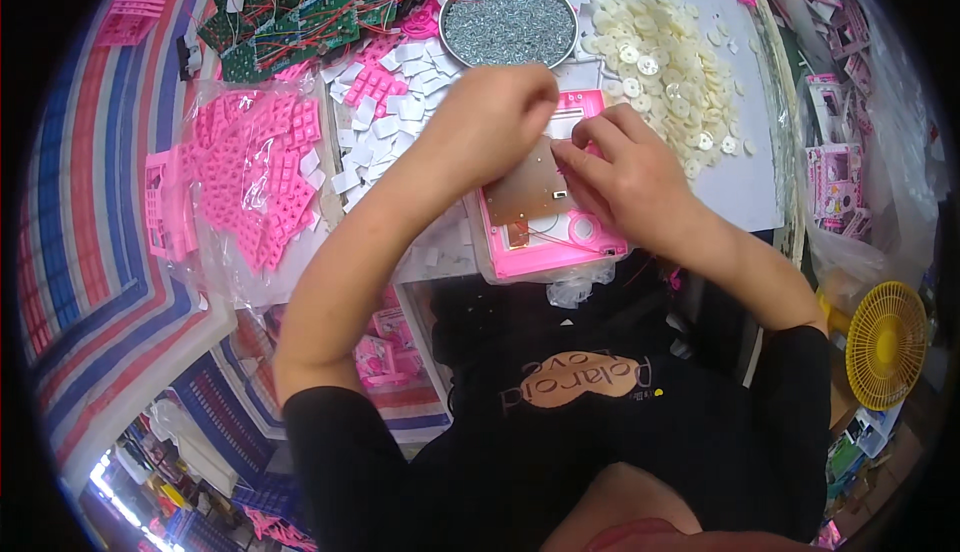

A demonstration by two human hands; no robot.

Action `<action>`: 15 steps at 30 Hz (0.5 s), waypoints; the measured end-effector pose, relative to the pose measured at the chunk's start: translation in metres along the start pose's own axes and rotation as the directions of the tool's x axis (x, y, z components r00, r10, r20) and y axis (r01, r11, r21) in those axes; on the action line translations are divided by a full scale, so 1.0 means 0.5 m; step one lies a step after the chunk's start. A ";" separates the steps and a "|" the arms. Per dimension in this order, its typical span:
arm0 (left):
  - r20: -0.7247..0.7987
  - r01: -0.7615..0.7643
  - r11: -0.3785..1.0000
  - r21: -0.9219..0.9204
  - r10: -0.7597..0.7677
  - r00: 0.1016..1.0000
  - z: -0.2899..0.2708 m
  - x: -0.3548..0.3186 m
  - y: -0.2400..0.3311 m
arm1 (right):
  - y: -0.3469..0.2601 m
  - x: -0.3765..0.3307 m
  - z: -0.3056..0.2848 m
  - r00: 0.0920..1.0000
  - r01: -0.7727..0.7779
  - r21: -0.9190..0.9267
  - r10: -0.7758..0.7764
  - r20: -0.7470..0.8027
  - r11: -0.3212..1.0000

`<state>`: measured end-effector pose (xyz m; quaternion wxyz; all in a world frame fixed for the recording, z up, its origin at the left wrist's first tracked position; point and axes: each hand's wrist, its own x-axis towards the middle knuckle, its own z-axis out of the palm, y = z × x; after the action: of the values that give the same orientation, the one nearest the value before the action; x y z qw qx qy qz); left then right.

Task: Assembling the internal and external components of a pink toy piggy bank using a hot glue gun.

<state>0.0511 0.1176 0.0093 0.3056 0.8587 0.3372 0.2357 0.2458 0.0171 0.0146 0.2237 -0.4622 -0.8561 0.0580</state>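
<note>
Over the pink case (553, 242), your left hand (492, 120) curled above the metal sheet (527, 192), grip unclear, your right hand (625, 174) pinching its edge.

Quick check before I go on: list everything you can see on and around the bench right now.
Pink housing: one, pink, bench centre, under both hands.
Thin sheet: one, tan, lying on the housing.
Metal bowl: one, silver, full of small grey parts, top centre.
Round discs: many, cream, heaped top right.
White squares: many, left of the housing.
Pink keypads: many, in clear bag, left.
Circuit boards: several, green, top left.
Fan: one, yellow, right edge.
Left hand: on the sheet's top.
Right hand: pinching at the sheet's edge.
</note>
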 end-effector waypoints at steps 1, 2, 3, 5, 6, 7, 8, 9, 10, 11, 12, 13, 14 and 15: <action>-0.084 0.071 0.995 -0.071 -0.077 0.993 -0.012 -0.002 0.003 | -0.007 -0.003 0.008 0.999 -0.038 0.009 0.038 -0.009 0.999; -0.166 0.130 0.980 -0.148 -0.154 0.974 -0.023 -0.003 0.002 | -0.013 -0.003 0.012 0.997 -0.074 0.012 0.074 -0.017 0.997; -0.213 0.178 0.979 -0.094 -0.195 0.957 -0.030 -0.008 -0.009 | -0.014 -0.002 0.013 0.994 -0.110 0.016 0.111 -0.026 0.994; -0.315 0.281 0.960 0.011 -0.264 0.912 -0.043 -0.022 -0.033 | -0.007 -0.004 0.006 0.991 -0.133 0.076 0.132 0.018 0.988; -0.273 0.345 0.937 0.046 -0.321 0.907 -0.049 -0.028 -0.029 | -0.001 -0.006 0.001 0.989 -0.143 0.107 0.140 0.039 0.984; -0.273 0.296 0.954 0.054 -0.271 0.923 -0.041 -0.033 -0.034 | 0.007 -0.004 -0.009 0.987 -0.146 0.180 0.131 0.094 0.973; -0.276 0.250 0.966 0.063 -0.224 0.935 -0.026 -0.047 -0.044 | 0.018 0.002 -0.024 0.983 -0.147 0.253 0.112 0.149 0.956; -0.272 0.196 0.979 0.065 -0.171 0.947 -0.014 -0.049 -0.046 | 0.032 0.005 -0.036 0.974 -0.161 0.318 0.099 0.204 0.934; -0.280 0.172 0.981 0.087 -0.142 0.950 -0.008 -0.050 -0.041 | 0.053 0.011 -0.042 0.990 -0.099 0.362 0.056 0.129 0.927; -0.304 0.136 0.988 0.076 -0.107 0.947 -0.003 -0.051 -0.033 | 0.057 0.016 -0.050 0.977 -0.210 0.411 0.172 0.126 0.887; -0.329 0.101 0.993 0.065 -0.074 0.941 -0.003 -0.054 -0.023 | 0.057 0.023 -0.059 0.950 -0.313 0.459 0.285 0.131 0.831; -0.356 0.067 0.996 0.056 -0.042 0.934 0.001 -0.059 -0.014 | 0.056 0.030 -0.060 0.909 -0.407 0.505 0.392 0.141 0.761; -0.365 0.062 0.998 0.015 -0.052 0.930 0.012 -0.063 -0.001 | 0.058 0.034 -0.042 0.903 -0.367 0.620 0.426 0.057 0.694; -0.373 0.060 0.998 -0.027 -0.065 0.925 0.023 -0.071 0.014 | 0.050 0.047 -0.036 0.905 -0.379 0.648 0.412 0.110 0.661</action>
<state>0.0376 0.0835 -0.0008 0.2496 0.7846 0.4147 0.3875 0.2615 0.0486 0.0306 0.3728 -0.5299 -0.6541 0.3903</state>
